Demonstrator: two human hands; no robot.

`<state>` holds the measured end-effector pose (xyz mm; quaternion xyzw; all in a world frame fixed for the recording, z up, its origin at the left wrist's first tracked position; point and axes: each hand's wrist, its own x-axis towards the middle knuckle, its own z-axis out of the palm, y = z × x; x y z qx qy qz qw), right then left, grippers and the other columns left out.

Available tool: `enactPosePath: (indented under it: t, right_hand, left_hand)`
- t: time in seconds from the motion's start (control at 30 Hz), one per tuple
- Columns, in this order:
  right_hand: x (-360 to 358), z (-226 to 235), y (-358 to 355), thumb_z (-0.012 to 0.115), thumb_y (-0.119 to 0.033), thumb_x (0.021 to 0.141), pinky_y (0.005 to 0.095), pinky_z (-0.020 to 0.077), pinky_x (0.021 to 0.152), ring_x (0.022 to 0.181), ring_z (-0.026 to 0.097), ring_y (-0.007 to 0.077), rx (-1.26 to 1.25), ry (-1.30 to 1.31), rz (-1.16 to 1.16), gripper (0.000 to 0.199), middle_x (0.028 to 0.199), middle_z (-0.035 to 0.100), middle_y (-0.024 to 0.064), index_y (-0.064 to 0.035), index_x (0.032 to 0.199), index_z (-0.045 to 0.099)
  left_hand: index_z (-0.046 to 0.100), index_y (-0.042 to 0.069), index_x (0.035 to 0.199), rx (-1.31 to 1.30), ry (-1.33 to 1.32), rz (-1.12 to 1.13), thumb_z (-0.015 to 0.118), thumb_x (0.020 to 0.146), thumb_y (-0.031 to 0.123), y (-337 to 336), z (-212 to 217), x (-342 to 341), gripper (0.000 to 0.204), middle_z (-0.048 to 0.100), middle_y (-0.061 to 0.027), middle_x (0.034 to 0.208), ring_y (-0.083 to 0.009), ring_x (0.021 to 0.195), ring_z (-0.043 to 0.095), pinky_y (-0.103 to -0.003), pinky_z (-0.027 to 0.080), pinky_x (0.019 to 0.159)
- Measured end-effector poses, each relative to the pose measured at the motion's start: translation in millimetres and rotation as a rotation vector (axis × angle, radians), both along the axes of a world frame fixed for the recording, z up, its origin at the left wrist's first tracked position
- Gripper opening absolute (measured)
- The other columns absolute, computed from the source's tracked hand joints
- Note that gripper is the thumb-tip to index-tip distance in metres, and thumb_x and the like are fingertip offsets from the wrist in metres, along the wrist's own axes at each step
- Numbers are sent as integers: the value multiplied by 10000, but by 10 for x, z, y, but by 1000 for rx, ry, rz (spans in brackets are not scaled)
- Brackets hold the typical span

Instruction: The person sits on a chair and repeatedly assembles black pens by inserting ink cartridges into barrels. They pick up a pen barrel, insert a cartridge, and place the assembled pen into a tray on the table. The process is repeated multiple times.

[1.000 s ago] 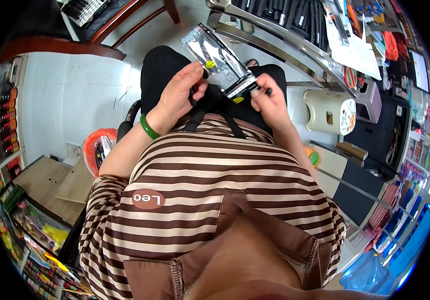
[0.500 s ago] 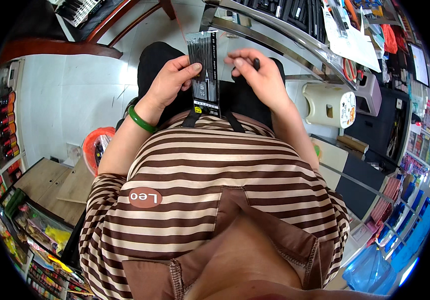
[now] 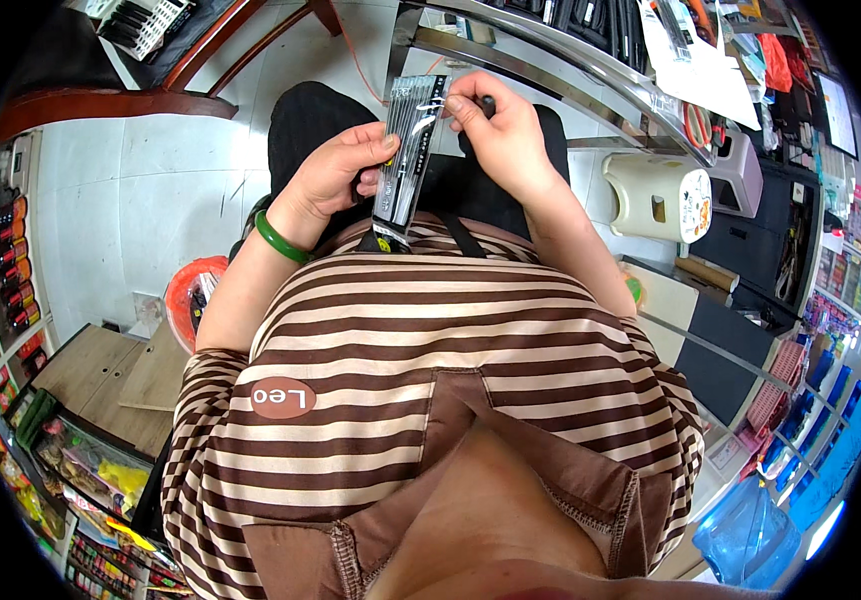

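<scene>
A slim see-through packet of thin, dark, pen-like sticks (image 3: 408, 150) is held upright, slightly tilted, above my lap. My left hand (image 3: 348, 163) is closed on its left edge, thumb across the front. At the packet's upper right edge, the thumb and fingertips of my right hand (image 3: 498, 130) meet the plastic. A short black rod-like thing (image 3: 488, 104) sticks out of the curled fingers of that same hand; most of it is hidden, and I cannot tell its kind. On my left wrist is a green bangle (image 3: 281, 238).
A metal-framed table (image 3: 550, 60) with many black packets (image 3: 595, 30) stands ahead to the right. A white plastic stool (image 3: 640, 195) is right of my knees. A wooden chair leg (image 3: 120, 104) lies ahead left, and an orange-red bin (image 3: 190, 285) stands beside my left forearm.
My right hand has moved left and up to the packet's upper edge, bringing the black rod-like thing along. The packet has tilted, its top leaning right, still in my left hand.
</scene>
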<state>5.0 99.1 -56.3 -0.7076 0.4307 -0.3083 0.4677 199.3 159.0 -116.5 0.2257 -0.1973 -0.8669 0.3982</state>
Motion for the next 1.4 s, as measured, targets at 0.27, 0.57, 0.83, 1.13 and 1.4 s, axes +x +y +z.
enactPosePath:
  t: [0.27,0.57,0.83,1.13,1.4]
  right_hand:
    - [-151,25,-97,569,-18,741,340,492,634,765,593,271,-595,361,-166,138,856,610,38,-105,844,543]
    - [-76,183,41,576,-37,810,206,429,646,720,528,54,-227,-35,-49,164,900,621,31,-70,970,591]
    - [-142,130,-48,590,-68,827,189,397,638,684,481,56,76,-148,41,105,881,609,28,-31,924,580]
    - [-188,282,-14,507,48,756,196,372,601,706,473,66,-275,-135,189,98,939,596,70,-25,804,552]
    - [-247,378,16,521,20,726,188,379,599,781,505,82,-224,-102,289,117,1087,563,93,-19,804,599]
  left_hand:
    - [515,7,999,36,194,-96,525,881,188,56,50,-75,216,478,-19,678,-8,465,355,-138,278,385]
    - [495,-4,891,131,526,-175,488,894,162,68,-70,-96,166,465,-57,677,-20,458,347,-139,308,384]
    - [460,39,730,162,569,-377,451,890,233,167,37,-195,251,440,-48,636,-62,500,346,-158,274,429]
    - [462,37,733,15,848,-558,387,912,295,142,-48,-257,322,417,-46,620,-85,513,321,-187,243,427]
    - [462,31,784,81,1014,-558,442,891,276,137,-33,-286,268,444,-68,686,-90,534,336,-191,249,432]
